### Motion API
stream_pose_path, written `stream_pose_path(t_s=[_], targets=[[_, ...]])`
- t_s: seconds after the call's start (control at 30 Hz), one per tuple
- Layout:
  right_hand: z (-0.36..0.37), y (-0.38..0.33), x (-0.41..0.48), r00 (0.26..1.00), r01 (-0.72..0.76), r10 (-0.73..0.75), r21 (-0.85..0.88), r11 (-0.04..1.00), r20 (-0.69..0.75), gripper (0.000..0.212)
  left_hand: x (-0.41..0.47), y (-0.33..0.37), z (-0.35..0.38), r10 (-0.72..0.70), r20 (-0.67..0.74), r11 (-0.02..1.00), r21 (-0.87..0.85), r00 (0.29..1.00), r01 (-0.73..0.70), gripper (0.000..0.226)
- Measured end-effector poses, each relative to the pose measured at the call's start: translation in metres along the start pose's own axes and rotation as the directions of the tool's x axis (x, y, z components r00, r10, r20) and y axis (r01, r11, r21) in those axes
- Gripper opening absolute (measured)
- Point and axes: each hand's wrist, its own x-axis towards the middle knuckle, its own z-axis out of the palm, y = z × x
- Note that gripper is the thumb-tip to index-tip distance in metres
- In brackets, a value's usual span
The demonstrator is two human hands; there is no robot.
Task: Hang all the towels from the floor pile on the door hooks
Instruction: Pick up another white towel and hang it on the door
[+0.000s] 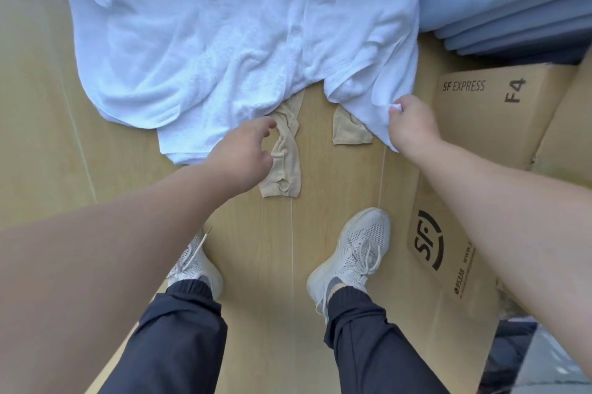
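White and soft, the big fluffy towel pile (205,50) fills the top of the view, from ten o'clock round to one o'clock, on the pale wooden floor (275,233). The frame cuts off its far edge. The folds run into each other, so I cannot tell how many towels there are.

The right hand (413,124) is near three o'clock from the middle. Its thumb and fingers are pinched tight on a small white towel corner (395,108). The rest of that towel spreads away from the hand toward eleven o'clock.

The left hand (243,153) is near the middle. Its fingers are bent loosely, apart from the thumb, and they hold nothing. The near edge of the pile lies just beside it, from nine to twelve o'clock.

A thin beige stocking-like cloth (285,162) lies at this hand's three o'clock. The hand covers part of it, and I cannot tell if they touch. A second small beige cloth piece (349,132) is half tucked under the towel.

Brown cardboard boxes (480,124) printed "SF EXPRESS" sit at three o'clock, partly hidden by the right arm. A stack of folded blue-grey cloth (512,9) at two o'clock is cut off.

At six o'clock are pale mesh shoes (355,252) and dark trouser legs (179,345); the left arm hides half of one shoe
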Motion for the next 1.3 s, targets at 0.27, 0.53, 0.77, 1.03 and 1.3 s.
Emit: stream_pose_path(t_s=[0.27, 0.53, 0.77, 1.03, 1.3], targets=[[-0.069, -0.04, -0.082, 0.995, -0.008, 0.047, 0.411, 0.912, -0.086, 0.023, -0.051, 0.054, -0.049, 0.061, 0.02, 0.997, -0.051, 0.998, -0.06, 0.056], [-0.173, -0.125, -0.194, 0.999, -0.033, 0.031, 0.848, 0.529, 0.019, 0.016, -0.141, 0.128, -0.125, 0.254, -0.066, 0.96, -0.106, 0.965, -0.26, 0.072], [-0.272, -0.198, -0.328, 0.981, -0.106, -0.119, 0.936, 0.335, 0.153, 0.011, -0.252, 0.191, -0.205, 0.36, -0.169, 0.919, -0.106, 0.918, -0.38, 0.1], [-0.382, -0.257, -0.456, 0.917, -0.022, -0.386, 0.978, 0.208, 0.103, 0.011, -0.367, 0.268, -0.311, 0.408, -0.263, 0.91, 0.044, 0.874, -0.412, 0.009], [-0.496, -0.274, -0.536, 0.868, 0.236, -0.49, 0.935, 0.267, -0.079, 0.018, -0.533, 0.325, -0.432, 0.364, -0.604, 0.874, -0.042, 0.709, -0.485, 0.03]])
